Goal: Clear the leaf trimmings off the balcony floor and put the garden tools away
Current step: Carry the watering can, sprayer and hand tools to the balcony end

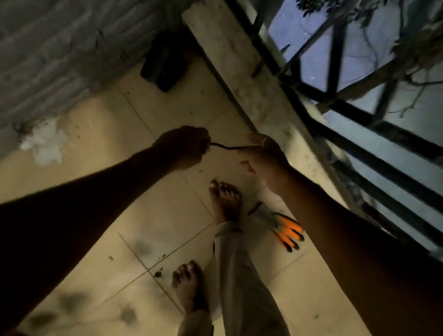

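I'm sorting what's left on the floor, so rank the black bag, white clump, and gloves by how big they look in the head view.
1. Black bag
2. White clump and gloves: look alike; gloves lie nearer the camera, so unsure.

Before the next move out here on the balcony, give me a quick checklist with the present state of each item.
1. Thin dark strand held at both ends: ok, it runs between the left hand and the right hand.
2. What the strand is: cannot tell, too dark and blurred.
3. Floor cleared: not ok, dark bits lie near the feet.
4. Gloves put away: not ok, on the floor beside the right foot.
5. White clump by the wall: not ok, uncollected.
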`<state>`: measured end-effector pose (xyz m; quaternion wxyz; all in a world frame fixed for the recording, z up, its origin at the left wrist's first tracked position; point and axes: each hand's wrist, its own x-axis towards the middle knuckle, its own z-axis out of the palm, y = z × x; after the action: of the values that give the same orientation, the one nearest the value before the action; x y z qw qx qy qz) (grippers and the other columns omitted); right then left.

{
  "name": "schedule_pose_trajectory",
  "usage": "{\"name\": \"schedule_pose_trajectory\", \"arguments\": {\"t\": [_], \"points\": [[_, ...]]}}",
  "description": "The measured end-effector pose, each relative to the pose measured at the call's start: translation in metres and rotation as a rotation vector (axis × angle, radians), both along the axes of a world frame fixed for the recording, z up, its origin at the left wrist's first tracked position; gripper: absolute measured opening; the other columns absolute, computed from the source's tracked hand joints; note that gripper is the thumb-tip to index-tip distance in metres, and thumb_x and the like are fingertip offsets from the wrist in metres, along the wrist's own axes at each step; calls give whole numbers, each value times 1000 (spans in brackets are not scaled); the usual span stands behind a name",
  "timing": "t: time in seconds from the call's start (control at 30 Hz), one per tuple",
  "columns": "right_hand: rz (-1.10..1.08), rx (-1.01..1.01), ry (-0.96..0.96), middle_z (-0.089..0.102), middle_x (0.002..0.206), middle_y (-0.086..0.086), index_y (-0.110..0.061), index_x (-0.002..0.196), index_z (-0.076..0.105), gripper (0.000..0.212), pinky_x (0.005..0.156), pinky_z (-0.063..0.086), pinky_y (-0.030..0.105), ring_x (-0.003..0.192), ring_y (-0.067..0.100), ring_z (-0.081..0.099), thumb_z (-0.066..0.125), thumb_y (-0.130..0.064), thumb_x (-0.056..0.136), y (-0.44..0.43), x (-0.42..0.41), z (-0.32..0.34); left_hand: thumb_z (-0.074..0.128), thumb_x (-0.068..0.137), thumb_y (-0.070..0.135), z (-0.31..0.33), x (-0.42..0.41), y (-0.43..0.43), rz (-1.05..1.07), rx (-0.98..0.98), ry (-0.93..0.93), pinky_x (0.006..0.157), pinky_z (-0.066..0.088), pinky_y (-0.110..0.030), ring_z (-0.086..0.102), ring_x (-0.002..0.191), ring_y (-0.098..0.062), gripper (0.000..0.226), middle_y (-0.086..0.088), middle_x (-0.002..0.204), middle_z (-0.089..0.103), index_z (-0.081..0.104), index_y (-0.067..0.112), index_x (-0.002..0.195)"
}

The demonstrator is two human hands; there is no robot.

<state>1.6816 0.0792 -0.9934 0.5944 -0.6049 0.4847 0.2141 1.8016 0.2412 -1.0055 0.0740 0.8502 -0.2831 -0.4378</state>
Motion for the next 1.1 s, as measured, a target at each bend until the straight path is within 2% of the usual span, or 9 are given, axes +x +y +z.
{"name": "schedule_pose_trajectory", "arguments": {"t": [0.1,0.23,0.37,0.47,0.53,0.8,0.9,0.97,1.1], "points": [[10,-29,-20,64,119,18,-10,140,50,60,66,53,26,92,27,67,73,-7,85,4,-39,87,50,107,32,93,-29,15,-49,-68,13,73,55,-39,62,85,-21,24,-4,99,65,62,16,120],[-96,0,-175,61,89,15,3,128,57,33,51,51,18,58,9,65,60,6,95,10,-107,227,44,109,32,233,-81,25,-129,-110,-29,59,40,-31,55,72,-16,28,-7,99,65,59,13,123],[-187,-11,-329,64,95,9,-14,111,66,22,72,53,29,77,16,67,60,1,96,11,-167,354,41,110,27,360,-134,22,-163,-227,-83,71,43,-36,64,94,-34,28,-16,112,68,60,11,122],[-312,-35,-442,68,96,0,-24,103,67,21,68,52,21,78,9,71,60,-5,99,15,-221,440,45,108,22,432,-179,13,-211,-340,-147,90,48,-41,62,114,-37,30,-18,123,68,61,9,130],[-422,-35,-511,69,97,2,-21,103,68,17,66,53,20,79,10,71,58,-8,100,18,-268,489,48,107,21,473,-217,4,-246,-423,-142,91,47,-39,64,112,-36,28,-16,120,70,64,9,127],[-787,-151,-652,67,84,0,-15,108,63,10,65,53,24,81,17,67,55,-13,103,19,-458,609,50,104,37,594,-395,-41,-390,-589,60,86,53,-35,68,98,-24,39,-7,113,74,64,20,136],[-883,-231,-702,63,83,6,-13,100,61,8,62,51,24,75,15,66,54,-12,103,21,-533,641,52,94,47,625,-471,-59,-469,-621,148,85,46,-27,68,105,-21,51,-4,115,73,66,18,133],[-920,-281,-720,62,85,10,-13,94,60,10,64,49,27,76,17,66,56,-13,103,23,-586,655,57,96,46,635,-520,-69,-528,-625,156,81,41,-23,66,106,-18,46,1,111,70,66,18,132],[-1023,-397,-685,67,81,4,-14,93,60,9,66,53,27,83,18,70,58,-15,102,31,-692,673,66,97,40,647,-622,-81,-558,-629,262,78,48,-24,69,93,-16,32,1,101,73,69,22,123]]}}
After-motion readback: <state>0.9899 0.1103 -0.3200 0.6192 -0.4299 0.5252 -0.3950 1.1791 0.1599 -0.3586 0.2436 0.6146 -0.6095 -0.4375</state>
